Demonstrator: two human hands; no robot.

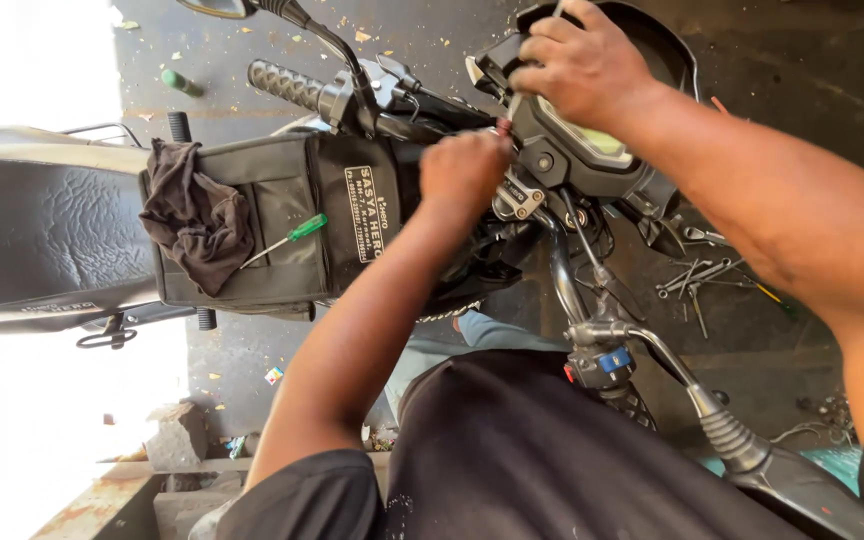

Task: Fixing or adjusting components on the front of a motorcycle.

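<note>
two hands point(464, 168) point(580, 62) grip one instrument cluster point(577, 150), one screwdriver point(287, 238) nearby.

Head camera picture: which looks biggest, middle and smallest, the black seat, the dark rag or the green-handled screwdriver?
1. Black seat, biggest.
2. Dark rag, middle.
3. Green-handled screwdriver, smallest.
All three lie about equally far from the camera, so the order looks safe.

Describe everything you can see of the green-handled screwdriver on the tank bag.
The screwdriver has a translucent green plastic handle and a thin metal shaft. It lies loose and slanted on top of the black tank bag, handle up toward the handlebar side, tip pointing down toward the dark crumpled rag, where it reaches the rag's edge. Neither hand touches it; the left hand works further along at the handlebar clamp.
</note>
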